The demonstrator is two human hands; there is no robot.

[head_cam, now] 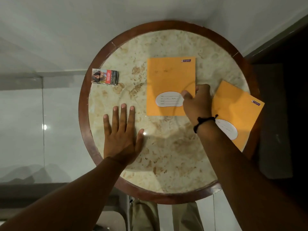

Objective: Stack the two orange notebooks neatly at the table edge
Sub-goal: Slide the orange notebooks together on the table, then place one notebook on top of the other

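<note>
1. A small printed pack (105, 76) is seen lying flat at the left rim of the table, well apart from everything else.
2. A glass panel (21, 127) is seen left of the table.

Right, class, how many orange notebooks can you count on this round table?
2. One orange notebook lies mid-table, its right edge under the right hand; the other notebook sits tilted at the table's right rim. None seems hidden.
</note>
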